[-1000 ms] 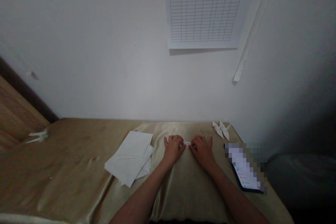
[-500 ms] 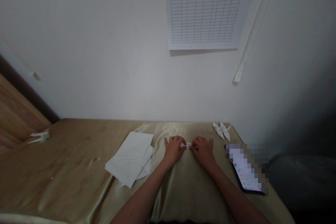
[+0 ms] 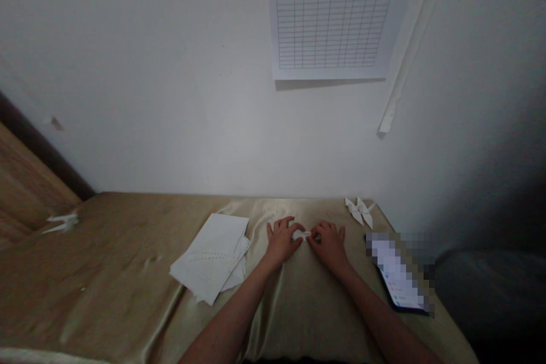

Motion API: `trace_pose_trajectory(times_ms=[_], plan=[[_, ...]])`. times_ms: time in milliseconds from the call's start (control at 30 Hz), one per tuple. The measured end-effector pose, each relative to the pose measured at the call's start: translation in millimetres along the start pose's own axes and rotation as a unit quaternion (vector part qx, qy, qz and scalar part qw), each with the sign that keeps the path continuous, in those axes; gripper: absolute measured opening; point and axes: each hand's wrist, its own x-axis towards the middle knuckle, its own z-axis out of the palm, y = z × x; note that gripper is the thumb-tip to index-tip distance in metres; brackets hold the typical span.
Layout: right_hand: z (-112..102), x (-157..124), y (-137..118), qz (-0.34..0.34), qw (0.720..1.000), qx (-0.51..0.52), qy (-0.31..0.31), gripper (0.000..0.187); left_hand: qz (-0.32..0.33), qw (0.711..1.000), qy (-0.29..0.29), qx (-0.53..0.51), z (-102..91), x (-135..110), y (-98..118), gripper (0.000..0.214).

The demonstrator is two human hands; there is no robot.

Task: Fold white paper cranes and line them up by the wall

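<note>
the left hand [image 3: 281, 243] and the right hand [image 3: 329, 247] rest palm down on a gold satin cloth [image 3: 106, 290], fingers curled in toward each other and little fingers standing out to the sides. between them, just above the cloth, sits a small folded paper strip [image 3: 301, 235], white and narrow. the right hand pinches its right end between the fingertips, while the left hand's fingertips press on its left end; how firm that grip is i cannot tell.

taking the strip as the middle of the clock, a stack of loose white paper sheets [image 3: 209, 259] lies at nine o'clock, just beside the left hand, its edges fanned. a pair of paper cranes [image 3: 359, 211] sits at two o'clock by the wall, and a phone [image 3: 396, 276], its lit screen blurred out, lies at four o'clock. another paper crane [image 3: 63, 223] lies far off at nine o'clock, near a wooden panel [image 3: 29, 193]. a printed grid chart [image 3: 330, 25] hangs on the white wall [image 3: 170, 96] at twelve o'clock.
</note>
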Motion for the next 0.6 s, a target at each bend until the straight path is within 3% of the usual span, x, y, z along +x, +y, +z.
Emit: trace_pose_trajectory(times_ms=[267,600], plan=[[1.9,-1.1,2.0,-0.012,1.0,0.0,-0.003,0.019,0.017,0.999,0.022,0.03,0.7,-4.3,1.6,0.022],[0.3,-1.8,-2.7,0.011,1.0,-0.001,-0.007,0.019,0.026,0.997,-0.021,0.074,-3.0,-3.5,1.4,0.028]])
